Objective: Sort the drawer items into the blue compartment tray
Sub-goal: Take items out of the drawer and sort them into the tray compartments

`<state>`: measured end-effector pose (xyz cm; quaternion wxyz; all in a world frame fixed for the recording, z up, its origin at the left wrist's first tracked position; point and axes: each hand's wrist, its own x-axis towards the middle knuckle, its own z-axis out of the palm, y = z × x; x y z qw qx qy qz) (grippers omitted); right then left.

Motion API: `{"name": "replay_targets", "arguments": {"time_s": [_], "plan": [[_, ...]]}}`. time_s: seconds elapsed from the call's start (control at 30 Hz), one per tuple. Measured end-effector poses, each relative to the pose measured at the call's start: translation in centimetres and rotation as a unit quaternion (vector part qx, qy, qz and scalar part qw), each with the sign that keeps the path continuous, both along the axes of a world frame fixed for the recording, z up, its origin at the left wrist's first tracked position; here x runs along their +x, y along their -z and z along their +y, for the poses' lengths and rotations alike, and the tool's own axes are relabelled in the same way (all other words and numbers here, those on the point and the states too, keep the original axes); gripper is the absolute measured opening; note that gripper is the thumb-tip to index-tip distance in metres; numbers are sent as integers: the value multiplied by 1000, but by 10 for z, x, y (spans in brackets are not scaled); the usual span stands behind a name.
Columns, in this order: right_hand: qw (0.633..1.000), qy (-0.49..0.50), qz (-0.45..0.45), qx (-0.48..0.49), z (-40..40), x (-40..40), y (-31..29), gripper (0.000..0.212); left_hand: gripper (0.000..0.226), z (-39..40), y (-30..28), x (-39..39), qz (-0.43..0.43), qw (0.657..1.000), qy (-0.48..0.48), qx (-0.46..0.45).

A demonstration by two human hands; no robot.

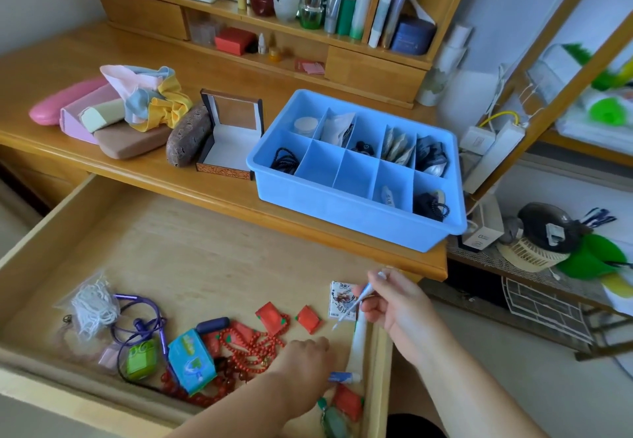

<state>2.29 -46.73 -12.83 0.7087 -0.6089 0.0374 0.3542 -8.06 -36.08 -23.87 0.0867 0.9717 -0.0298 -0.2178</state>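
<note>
The blue compartment tray sits on the desk's right end, with black cords, packets and a round tin in several cells. Below it the wooden drawer stands pulled out. My right hand hovers over the drawer's right side and pinches a thin white stick-like item. My left hand reaches down among red bead strings and red sachets; its fingers are curled, and what they touch is hidden. A white tube lies along the drawer's right wall.
In the drawer also lie a teal tissue pack, a green case, purple cord earphones, a bag of white string and a printed packet. On the desk stand an open box and glasses cases.
</note>
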Motion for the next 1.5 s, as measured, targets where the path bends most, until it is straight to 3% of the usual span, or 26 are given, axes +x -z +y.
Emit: {"name": "replay_targets", "arguments": {"time_s": [0.07,0.13,0.2,0.23,0.27,0.3,0.37,0.4,0.43,0.5,0.57,0.63,0.67,0.77,0.83,0.93,1.03,1.17,1.23,1.27,1.37,1.43,1.5], "plan": [[999,-30,-7,37,2,-4,-19,7,24,13,-1,-6,-50,994,-80,-61],[993,-30,-48,102,3,-3,-44,6,13,28,-7,-13,-109,961,-177,-181],[976,-10,-157,149,2,3,-73,7,7,40,-14,-20,-119,914,-262,-286],[961,-1,-250,121,1,8,-87,7,10,45,-18,-23,-120,895,-288,-320],[930,13,-362,52,0,15,-98,9,11,49,-20,-27,-125,882,-302,-339],[877,31,-478,-37,1,23,-106,14,10,51,-22,-29,-130,874,-310,-350],[746,40,-632,-206,6,42,-111,19,6,51,-24,-33,-138,867,-313,-362],[706,19,-656,-266,12,53,-108,21,4,50,-24,-34,-139,864,-312,-369],[691,-14,-650,-317,18,61,-102,24,3,48,-25,-34,-139,860,-314,-378],[692,-114,-587,-405,28,74,-88,31,1,45,-28,-35,-139,847,-322,-399],[662,-213,-546,-467,31,80,-77,31,2,44,-36,-34,-147,828,-336,-425],[631,-229,-566,-479,27,79,-70,33,3,43,-53,-30,-163,801,-345,-461],[643,-198,-587,-451,23,76,-68,35,3,43,-63,-26,-175,786,-345,-483],[732,-83,-610,-292,13,53,-66,26,8,42,-106,-6,-220,750,-321,-535],[799,-54,-560,-211,9,32,-67,18,15,42,-133,13,-256,742,-292,-546],[904,-66,-415,-86,11,4,-66,15,20,36,-161,41,-284,713,-285,-574],[934,-59,-351,-36,12,-4,-62,10,11,26,-168,57,-296,692,-292,-589],[969,5,-249,-7,10,2,-61,20,23,13,-164,56,-264,721,-236,-596],[971,35,-234,-15,10,12,-67,18,31,11,-160,49,-262,728,-221,-593],[961,46,-268,-57,10,21,-71,17,35,10,-157,46,-270,734,-220,-583],[885,59,-405,-221,13,60,-86,6,38,16,-144,32,-279,762,-246,-530],[838,25,-448,-310,16,85,-90,20,36,18,-134,24,-261,773,-268,-512],[780,-32,-477,-404,24,101,-85,18,34,18,-122,17,-244,778,-288,-502]]}}
